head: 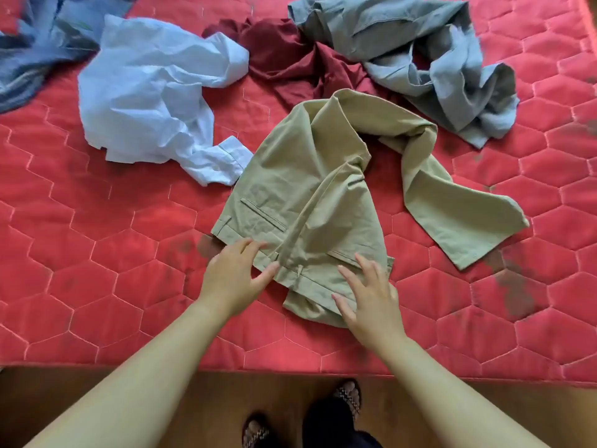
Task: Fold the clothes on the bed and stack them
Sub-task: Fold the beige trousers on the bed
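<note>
Khaki trousers lie crumpled on the red quilted bed, waistband toward me, one leg trailing to the right. My left hand rests on the waistband's left part with fingers spread, thumb touching the fabric. My right hand lies flat with fingers apart on the waistband's right end. Neither hand grips the cloth. Behind the trousers lie a pale blue shirt, a dark red garment and grey trousers, all unfolded.
A blue denim garment is bunched at the far left corner. The bed's front edge runs across below my hands, with wooden floor and my sandalled feet beneath. Dark stains mark the quilt at the right.
</note>
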Available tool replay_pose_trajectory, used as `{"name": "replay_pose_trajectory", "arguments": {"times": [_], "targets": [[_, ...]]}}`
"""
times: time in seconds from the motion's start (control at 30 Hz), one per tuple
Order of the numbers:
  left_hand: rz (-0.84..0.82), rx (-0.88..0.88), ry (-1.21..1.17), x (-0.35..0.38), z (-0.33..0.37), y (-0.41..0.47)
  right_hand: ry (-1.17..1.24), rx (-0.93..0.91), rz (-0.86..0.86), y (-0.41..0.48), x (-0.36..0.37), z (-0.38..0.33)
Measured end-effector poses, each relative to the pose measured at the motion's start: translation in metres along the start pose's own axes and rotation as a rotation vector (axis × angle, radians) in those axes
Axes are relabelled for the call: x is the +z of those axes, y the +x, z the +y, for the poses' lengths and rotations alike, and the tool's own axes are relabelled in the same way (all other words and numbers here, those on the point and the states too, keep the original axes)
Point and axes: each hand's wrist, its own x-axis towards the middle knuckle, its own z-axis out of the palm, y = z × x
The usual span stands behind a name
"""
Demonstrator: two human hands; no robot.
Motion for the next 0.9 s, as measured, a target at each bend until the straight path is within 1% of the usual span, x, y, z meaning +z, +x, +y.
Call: {"name": "replay_pose_trajectory", "arguments": {"times": [0.07, 0.13, 0.17, 0.23, 0.3, 0.43, 0.63, 0.7, 0.8, 0.9], "targets": [[0.051, 0.013, -0.032, 0.023, -0.015, 0.011, -0.012, 0.001, 0.028, 0.009, 0.029, 0.010], [0.060, 0.077, 0.010, 0.052, -0.033, 0.023, -0.087, -0.004, 0.021, 0.018, 0.059, 0.019], [0.065, 0.108, 0.007, 0.068, -0.042, 0.029, -0.124, -0.016, 0.055, 0.023, 0.072, 0.024], [0.086, 0.131, -0.047, 0.096, -0.057, 0.034, -0.167, -0.039, 0.179, 0.027, 0.089, 0.030], [0.175, 0.146, -0.093, 0.115, -0.069, 0.036, -0.177, -0.078, 0.310, 0.030, 0.100, 0.037], [0.333, 0.193, -0.080, 0.136, -0.078, 0.037, -0.169, -0.140, 0.455, 0.030, 0.111, 0.044], [0.392, 0.226, -0.087, 0.137, -0.081, 0.039, -0.058, -0.199, 0.549, 0.028, 0.109, 0.042], [0.405, 0.236, -0.072, 0.140, -0.083, 0.043, -0.076, -0.234, 0.563, 0.031, 0.112, 0.047], [0.405, 0.249, -0.024, 0.141, -0.080, 0.042, -0.029, -0.235, 0.577, 0.035, 0.110, 0.046], [0.349, 0.183, 0.023, 0.136, -0.071, 0.028, 0.023, -0.230, 0.551, 0.031, 0.099, 0.038]]}}
